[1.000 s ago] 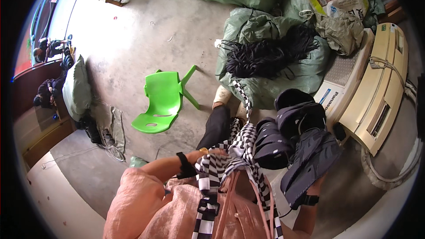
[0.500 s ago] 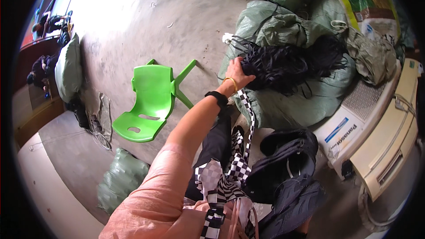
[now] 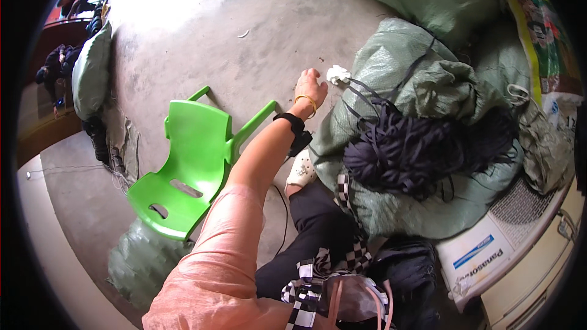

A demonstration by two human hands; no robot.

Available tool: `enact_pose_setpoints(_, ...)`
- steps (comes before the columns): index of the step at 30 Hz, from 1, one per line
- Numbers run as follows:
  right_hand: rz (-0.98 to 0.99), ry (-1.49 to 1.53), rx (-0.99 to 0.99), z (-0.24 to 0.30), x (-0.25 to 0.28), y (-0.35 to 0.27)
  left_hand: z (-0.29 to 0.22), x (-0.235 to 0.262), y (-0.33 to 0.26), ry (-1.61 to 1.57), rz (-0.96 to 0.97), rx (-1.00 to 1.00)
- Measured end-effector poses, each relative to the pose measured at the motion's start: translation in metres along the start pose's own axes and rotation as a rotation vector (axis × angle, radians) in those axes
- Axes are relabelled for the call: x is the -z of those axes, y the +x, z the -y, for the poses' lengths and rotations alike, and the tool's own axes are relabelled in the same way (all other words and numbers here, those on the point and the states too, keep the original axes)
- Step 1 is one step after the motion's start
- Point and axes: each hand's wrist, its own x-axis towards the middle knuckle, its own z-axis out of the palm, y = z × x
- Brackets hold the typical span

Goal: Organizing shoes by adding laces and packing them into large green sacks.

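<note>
My left hand (image 3: 312, 88), with a yellow bangle and a black wristband, reaches out over the concrete floor. Its fingers are loosely bent and a little apart, and I see nothing in them. Just right of it, not touching, is a crumpled white piece (image 3: 337, 74) at the end of dark strands. Those strands run to a bundle of black cord or strips (image 3: 403, 146), which lies on a stuffed green woven sack (image 3: 391, 55). My right hand is out of view.
A green plastic chair (image 3: 199, 140) stands left of my arm. Behind it lies a green sack (image 3: 143, 263). My foot wears a white clog (image 3: 301, 171). A beige appliance (image 3: 483, 256) stands at lower right. Other people (image 3: 58, 64) are at far left, beside another sack (image 3: 93, 79).
My left hand has come off the black bundle and moved left toward the white piece. The view has shifted, and the clog now shows.
</note>
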Motion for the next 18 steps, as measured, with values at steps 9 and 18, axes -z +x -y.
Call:
enact_pose_setpoints(9,0.095,-0.049,-0.096,-0.034,-0.031,0.1,0.017,-0.105,0.05,0.376,0.088,-0.381)
enact_pose_setpoints(18,0.116,-0.027,-0.137,-0.041,-0.032,0.106,0.05,-0.107,0.058,0.174,-0.068,-0.358)
